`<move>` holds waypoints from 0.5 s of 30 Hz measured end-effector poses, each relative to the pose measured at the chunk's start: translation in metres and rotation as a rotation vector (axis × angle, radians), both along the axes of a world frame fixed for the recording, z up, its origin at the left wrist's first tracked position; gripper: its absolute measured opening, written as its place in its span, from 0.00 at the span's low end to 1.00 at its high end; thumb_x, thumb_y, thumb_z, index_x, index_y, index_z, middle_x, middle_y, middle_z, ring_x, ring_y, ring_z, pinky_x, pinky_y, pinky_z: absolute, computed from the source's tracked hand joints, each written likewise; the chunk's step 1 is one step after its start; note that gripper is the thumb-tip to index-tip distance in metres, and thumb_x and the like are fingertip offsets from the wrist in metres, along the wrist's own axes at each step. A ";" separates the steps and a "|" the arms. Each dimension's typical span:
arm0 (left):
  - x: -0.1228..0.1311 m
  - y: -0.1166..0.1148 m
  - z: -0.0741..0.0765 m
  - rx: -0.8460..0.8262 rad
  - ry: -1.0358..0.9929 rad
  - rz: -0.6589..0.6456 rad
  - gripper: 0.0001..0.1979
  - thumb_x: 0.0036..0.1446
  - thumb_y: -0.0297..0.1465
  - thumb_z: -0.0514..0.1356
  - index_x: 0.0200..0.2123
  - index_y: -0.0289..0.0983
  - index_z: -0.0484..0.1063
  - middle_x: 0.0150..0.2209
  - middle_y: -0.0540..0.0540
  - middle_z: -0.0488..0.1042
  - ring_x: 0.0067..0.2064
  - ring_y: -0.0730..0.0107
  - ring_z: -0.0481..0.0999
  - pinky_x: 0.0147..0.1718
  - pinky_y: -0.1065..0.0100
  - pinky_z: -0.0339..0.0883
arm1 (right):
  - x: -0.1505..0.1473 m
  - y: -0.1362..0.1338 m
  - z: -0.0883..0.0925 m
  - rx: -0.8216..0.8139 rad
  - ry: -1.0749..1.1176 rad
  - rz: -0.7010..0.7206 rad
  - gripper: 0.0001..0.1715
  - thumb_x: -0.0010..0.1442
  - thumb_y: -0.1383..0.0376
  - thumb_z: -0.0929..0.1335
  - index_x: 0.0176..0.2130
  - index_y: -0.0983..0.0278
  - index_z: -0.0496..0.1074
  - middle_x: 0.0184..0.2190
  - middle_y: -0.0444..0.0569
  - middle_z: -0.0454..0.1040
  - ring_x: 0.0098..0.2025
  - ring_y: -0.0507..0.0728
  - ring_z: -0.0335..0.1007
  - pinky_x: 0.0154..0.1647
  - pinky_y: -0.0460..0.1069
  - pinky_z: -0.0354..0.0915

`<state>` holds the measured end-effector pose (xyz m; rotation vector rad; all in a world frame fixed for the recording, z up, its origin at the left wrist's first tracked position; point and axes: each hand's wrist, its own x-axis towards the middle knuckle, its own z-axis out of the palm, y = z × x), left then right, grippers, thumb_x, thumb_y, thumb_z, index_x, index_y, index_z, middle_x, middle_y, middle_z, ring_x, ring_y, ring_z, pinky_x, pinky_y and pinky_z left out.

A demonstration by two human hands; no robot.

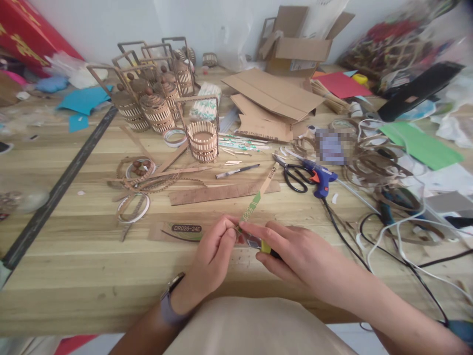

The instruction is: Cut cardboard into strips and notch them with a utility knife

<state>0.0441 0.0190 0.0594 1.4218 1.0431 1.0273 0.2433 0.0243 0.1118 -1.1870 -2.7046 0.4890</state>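
Note:
Near the table's front edge, my left hand (216,251) pinches the lower end of a narrow cardboard strip (254,201) printed in green. The strip slants up and to the right, away from me. My right hand (299,251) is closed around a yellow and black utility knife (265,247). Its blade end points left at the pinched end of the strip, and the index finger reaches to the strip there. Fingers hide the exact contact of blade and cardboard. Left of my hands lies a flat cardboard piece (166,231) marked DR026-24E.
Beyond my hands are a brown cardboard strip (225,193), a pen (238,171), black-handled scissors (295,177) and a blue glue gun (320,177). A small stick basket (203,143) stands behind, near several lantern-like ones (158,111). Cables (343,231) and cardboard coils (380,162) crowd the right.

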 end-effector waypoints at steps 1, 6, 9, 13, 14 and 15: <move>0.000 0.000 0.000 0.002 0.003 -0.003 0.13 0.71 0.34 0.47 0.37 0.39 0.68 0.30 0.50 0.65 0.34 0.68 0.67 0.36 0.69 0.63 | 0.000 0.000 0.000 -0.004 0.002 0.000 0.27 0.68 0.65 0.64 0.64 0.63 0.60 0.40 0.50 0.79 0.36 0.58 0.79 0.34 0.51 0.72; 0.000 0.001 -0.001 0.018 0.002 -0.009 0.13 0.71 0.33 0.47 0.36 0.39 0.68 0.31 0.50 0.65 0.34 0.68 0.67 0.37 0.69 0.63 | -0.001 0.002 0.001 -0.009 -0.003 0.007 0.28 0.68 0.65 0.64 0.65 0.63 0.59 0.41 0.51 0.79 0.37 0.58 0.79 0.35 0.52 0.72; 0.000 0.001 -0.001 0.011 0.007 -0.004 0.13 0.71 0.34 0.47 0.36 0.39 0.68 0.31 0.50 0.66 0.34 0.67 0.68 0.37 0.68 0.63 | 0.000 0.002 0.002 -0.014 -0.017 0.015 0.28 0.68 0.65 0.64 0.65 0.63 0.60 0.40 0.50 0.79 0.36 0.58 0.79 0.34 0.52 0.72; 0.000 0.000 -0.002 0.015 0.009 -0.006 0.13 0.71 0.34 0.47 0.36 0.39 0.68 0.31 0.50 0.66 0.35 0.67 0.68 0.37 0.68 0.63 | 0.000 0.002 0.003 -0.017 -0.022 0.013 0.28 0.68 0.65 0.64 0.65 0.63 0.60 0.39 0.50 0.79 0.35 0.58 0.78 0.33 0.51 0.71; 0.001 0.000 -0.002 0.020 0.011 -0.005 0.13 0.71 0.34 0.47 0.36 0.39 0.68 0.32 0.49 0.67 0.35 0.67 0.68 0.37 0.68 0.63 | 0.000 0.002 0.003 -0.021 -0.017 0.010 0.28 0.68 0.65 0.64 0.65 0.62 0.60 0.39 0.50 0.79 0.36 0.58 0.78 0.33 0.51 0.71; 0.001 0.000 -0.002 0.025 0.013 -0.007 0.13 0.71 0.34 0.47 0.36 0.39 0.67 0.32 0.49 0.68 0.35 0.67 0.68 0.37 0.68 0.63 | 0.000 0.002 0.003 -0.026 -0.011 0.009 0.28 0.67 0.65 0.64 0.65 0.62 0.60 0.39 0.50 0.79 0.36 0.58 0.78 0.33 0.51 0.71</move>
